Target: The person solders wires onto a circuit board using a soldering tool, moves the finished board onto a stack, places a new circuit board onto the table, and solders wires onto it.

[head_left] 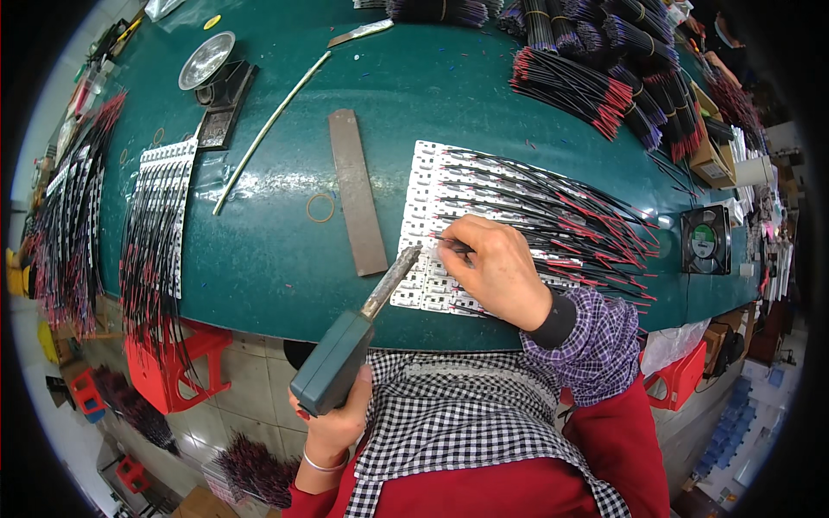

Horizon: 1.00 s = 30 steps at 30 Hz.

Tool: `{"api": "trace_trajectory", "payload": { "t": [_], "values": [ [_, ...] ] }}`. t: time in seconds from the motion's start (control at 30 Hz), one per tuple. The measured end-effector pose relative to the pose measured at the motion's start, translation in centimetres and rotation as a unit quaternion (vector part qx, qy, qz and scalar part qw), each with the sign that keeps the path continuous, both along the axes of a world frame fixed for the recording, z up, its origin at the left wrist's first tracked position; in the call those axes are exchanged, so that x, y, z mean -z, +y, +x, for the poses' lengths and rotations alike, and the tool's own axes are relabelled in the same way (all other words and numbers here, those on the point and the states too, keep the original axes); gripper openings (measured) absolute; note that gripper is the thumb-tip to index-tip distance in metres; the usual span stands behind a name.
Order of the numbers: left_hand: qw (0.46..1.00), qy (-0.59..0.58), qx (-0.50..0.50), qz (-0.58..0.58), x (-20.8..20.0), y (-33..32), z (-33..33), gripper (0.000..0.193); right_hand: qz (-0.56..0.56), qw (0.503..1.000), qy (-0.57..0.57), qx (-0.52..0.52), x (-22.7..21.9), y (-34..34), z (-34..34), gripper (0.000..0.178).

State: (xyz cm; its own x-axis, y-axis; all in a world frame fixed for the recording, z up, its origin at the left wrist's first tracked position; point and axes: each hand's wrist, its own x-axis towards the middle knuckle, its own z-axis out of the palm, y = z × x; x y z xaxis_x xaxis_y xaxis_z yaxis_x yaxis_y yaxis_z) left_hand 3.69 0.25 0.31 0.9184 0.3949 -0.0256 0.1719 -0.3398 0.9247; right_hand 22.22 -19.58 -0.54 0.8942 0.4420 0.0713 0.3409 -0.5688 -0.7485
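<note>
White circuit-board panel (420, 186) lies flat on the green table (250, 268), just right of the brown bar (358, 194), the landmark for everything else. Its black, red-tipped wires (596, 224) fan out to the right, away from the bar, probably so that the panel's bar-side edge stays bare for the iron. Right of the bar's near end, the right hand (496, 263) bends over the panel with thumb and forefinger pinched together on a dark wire end, a grip that seems meant to steady it against its pad. Nearer the person than the bar, the left hand (341, 419) has its fingers wrapped around the handle of the soldering iron (332, 363); the handle hides part of that grip. The barrel slants up past the bar's near end, presumably to keep the hot part clear of both hands; I cannot tell whether its tip touches the panel. Well left of the bar, a second wired panel (160, 160) lets its wires droop toward the table edge, likely to save room. Bundled wires (574, 91) lie beyond and right of the bar, perhaps as handy stock.
</note>
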Motion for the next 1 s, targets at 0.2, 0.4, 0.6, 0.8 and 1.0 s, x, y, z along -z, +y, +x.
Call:
{"api": "trace_trajectory", "payload": {
  "t": [0.2, 0.4, 0.6, 0.8, 1.0],
  "values": [
    [0.994, -0.065, 0.048, 0.073, 0.5, 0.6, -0.3, 0.037, -0.005, 0.999, -0.010, -0.045, -0.3, -1.0, 0.1, 0.010],
    [0.999, 0.008, -0.023, -0.041, 0.8, 0.8, -1.6, 0.042, 0.060, 0.988, -0.136, -0.043, -2.2, -1.3, -0.5, 0.013],
    [0.999, -0.006, 0.003, -0.036, 0.1, 0.7, -1.2, 0.042, 0.042, 0.999, -0.005, -0.015, -0.5, -0.4, -2.2, 0.005],
    [0.999, 0.012, 0.025, -0.037, -0.1, 0.6, -1.1, 0.039, 0.028, 0.999, -0.035, 0.006, 0.6, -0.1, -2.4, 0.005],
    [1.000, -0.019, 0.002, -0.001, -0.1, 0.1, -0.2, 0.022, 0.021, 0.999, -0.039, 0.001, 0.5, -0.2, -2.5, 0.005]
  ]
}}
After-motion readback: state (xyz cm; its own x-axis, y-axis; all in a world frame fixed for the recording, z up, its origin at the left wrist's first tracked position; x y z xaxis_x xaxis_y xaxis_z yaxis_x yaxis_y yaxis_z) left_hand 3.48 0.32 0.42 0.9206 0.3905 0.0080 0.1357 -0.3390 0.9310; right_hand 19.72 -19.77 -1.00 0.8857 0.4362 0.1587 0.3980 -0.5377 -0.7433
